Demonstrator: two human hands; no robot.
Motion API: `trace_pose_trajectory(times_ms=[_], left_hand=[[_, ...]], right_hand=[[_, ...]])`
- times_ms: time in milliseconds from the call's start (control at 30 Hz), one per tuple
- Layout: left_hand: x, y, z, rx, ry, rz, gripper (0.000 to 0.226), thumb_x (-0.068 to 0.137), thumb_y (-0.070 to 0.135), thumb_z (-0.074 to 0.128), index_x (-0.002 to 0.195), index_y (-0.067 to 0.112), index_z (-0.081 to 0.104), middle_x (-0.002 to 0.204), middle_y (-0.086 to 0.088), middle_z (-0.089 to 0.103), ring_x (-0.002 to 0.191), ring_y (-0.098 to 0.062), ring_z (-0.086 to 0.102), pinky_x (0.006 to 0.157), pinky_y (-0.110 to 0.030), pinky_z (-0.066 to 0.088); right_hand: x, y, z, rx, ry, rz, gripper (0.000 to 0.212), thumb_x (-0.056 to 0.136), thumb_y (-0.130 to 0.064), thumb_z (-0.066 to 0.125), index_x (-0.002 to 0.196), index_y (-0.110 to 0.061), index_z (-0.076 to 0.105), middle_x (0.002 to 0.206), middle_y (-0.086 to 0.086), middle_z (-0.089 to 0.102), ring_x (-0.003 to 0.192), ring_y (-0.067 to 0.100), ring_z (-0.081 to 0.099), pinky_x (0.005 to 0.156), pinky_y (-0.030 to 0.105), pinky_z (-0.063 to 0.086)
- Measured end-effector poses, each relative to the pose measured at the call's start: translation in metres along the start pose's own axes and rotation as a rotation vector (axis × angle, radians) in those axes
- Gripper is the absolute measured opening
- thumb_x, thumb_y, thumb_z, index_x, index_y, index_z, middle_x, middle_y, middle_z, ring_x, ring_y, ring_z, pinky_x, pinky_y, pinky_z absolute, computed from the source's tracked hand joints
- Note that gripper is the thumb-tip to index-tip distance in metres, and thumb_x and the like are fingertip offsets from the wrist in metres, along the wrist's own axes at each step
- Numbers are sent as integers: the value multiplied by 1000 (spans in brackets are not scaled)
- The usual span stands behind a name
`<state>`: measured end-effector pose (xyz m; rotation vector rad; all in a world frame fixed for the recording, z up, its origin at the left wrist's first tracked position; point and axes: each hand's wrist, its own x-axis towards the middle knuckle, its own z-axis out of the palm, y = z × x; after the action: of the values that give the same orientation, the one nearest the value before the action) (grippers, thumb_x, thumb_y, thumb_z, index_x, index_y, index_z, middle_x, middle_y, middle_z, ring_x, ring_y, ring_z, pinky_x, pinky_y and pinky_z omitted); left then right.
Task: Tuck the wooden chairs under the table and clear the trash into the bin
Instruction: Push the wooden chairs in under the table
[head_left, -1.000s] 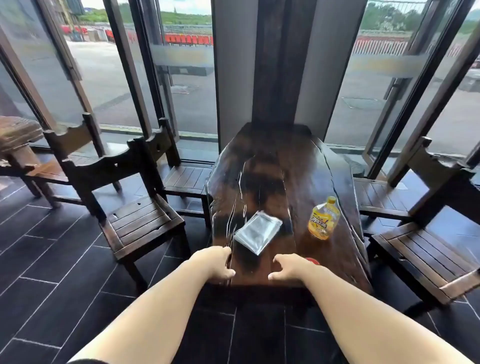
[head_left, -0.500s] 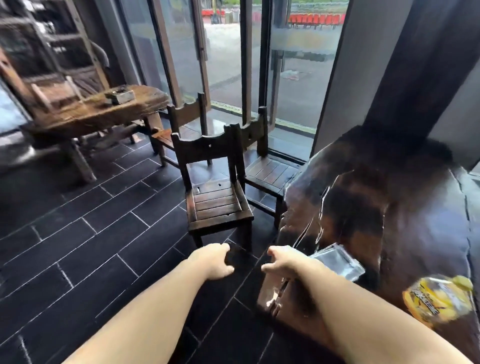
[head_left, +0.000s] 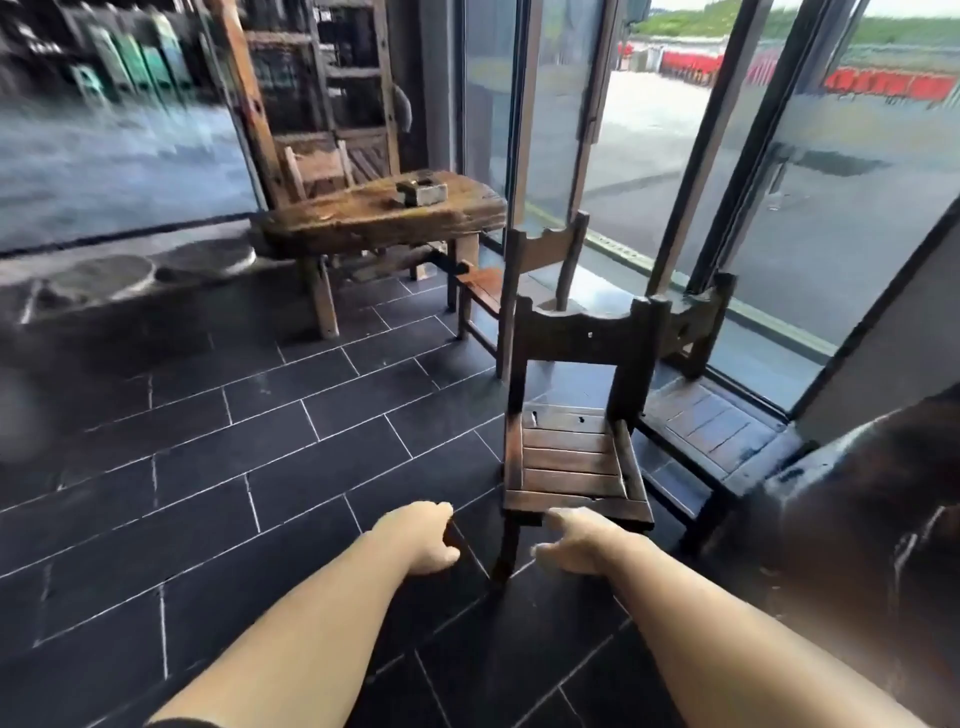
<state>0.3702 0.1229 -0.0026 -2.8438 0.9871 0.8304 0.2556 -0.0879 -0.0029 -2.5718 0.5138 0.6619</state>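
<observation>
A dark wooden chair (head_left: 571, 457) with a slatted seat stands on the tiled floor, pulled out from the dark table (head_left: 883, 519) whose edge shows at the right. A second dark chair (head_left: 711, 426) stands behind it, close to the table. My left hand (head_left: 421, 538) hovers over the floor left of the near chair's front leg, fingers loosely curled, holding nothing. Just below the seat's front edge, my right hand (head_left: 576, 543) is empty with fingers apart. The bottle and wrapper are out of view.
A lighter wooden table (head_left: 332, 223) with a small box (head_left: 422, 191) stands at the back, with a lighter chair (head_left: 524, 270) beside it. Glass doors run along the right. A tall wooden frame stands behind the back table.
My view has swung left, away from the dark table and its trash. Both hands left the table's edge and now sit by the near chair's front.
</observation>
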Motion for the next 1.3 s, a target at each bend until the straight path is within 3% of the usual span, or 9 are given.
trace_pose_trajectory(times_ms=[100, 200, 267, 400, 533, 767, 1000, 1300], left_hand=[[26, -49, -23, 13, 8, -42, 59, 87, 48, 52, 140, 23, 42, 138, 3, 51, 125, -24, 53, 97, -43, 47], [48, -85, -46, 3, 11, -68, 56, 87, 48, 52, 136, 21, 45, 136, 2, 52, 121, -25, 55, 95, -43, 48], [63, -104, -60, -3, 12, -79, 56, 88, 48, 52, 137, 21, 45, 136, 2, 52, 122, -24, 54, 96, -42, 48], [99, -131, -88, -35, 24, -87, 57, 88, 49, 53, 137, 22, 45, 135, 2, 53, 120, -23, 55, 95, -40, 49], [142, -148, -118, -54, 40, -76, 57, 89, 46, 54, 139, 22, 44, 135, 2, 54, 121, -23, 55, 94, -37, 47], [254, -174, -188, -80, 65, -90, 61, 88, 46, 54, 143, 23, 41, 138, 1, 52, 122, -23, 54, 98, -40, 48], [367, -186, -266, -100, 51, -95, 62, 87, 46, 55, 144, 24, 41, 140, 2, 52, 124, -23, 53, 100, -40, 46], [493, -192, -341, -93, 44, -18, 63, 88, 45, 56, 145, 24, 39, 142, 1, 50, 124, -24, 53, 100, -42, 47]], right_hand=[[52, -33, -13, -4, 2, -32, 70, 65, -67, 51, 120, -24, 60, 123, 3, 66, 112, 27, 61, 92, 37, 51], [88, -65, -29, -60, -12, -30, 46, 76, -59, 56, 98, -19, 56, 108, 6, 64, 101, 29, 60, 76, 32, 45], [109, -80, -41, -52, -12, -29, 38, 81, -55, 59, 93, -19, 52, 106, 8, 62, 93, 27, 57, 72, 31, 39], [160, -101, -64, -69, 6, -54, 50, 78, -57, 58, 108, -16, 57, 110, 8, 63, 99, 29, 60, 75, 33, 46], [214, -110, -92, -95, 1, -66, 49, 78, -58, 58, 105, -17, 57, 109, 8, 62, 103, 29, 58, 74, 33, 41], [340, -113, -164, -100, 22, -88, 61, 79, -58, 58, 123, -16, 56, 126, 7, 61, 113, 29, 59, 92, 38, 50], [454, -113, -249, -82, -4, -97, 44, 86, -51, 61, 107, -12, 56, 103, 5, 61, 92, 26, 60, 75, 33, 46], [553, -106, -329, -78, 9, -53, 60, 85, -55, 57, 130, -16, 55, 131, 9, 59, 116, 30, 59, 98, 45, 51]])
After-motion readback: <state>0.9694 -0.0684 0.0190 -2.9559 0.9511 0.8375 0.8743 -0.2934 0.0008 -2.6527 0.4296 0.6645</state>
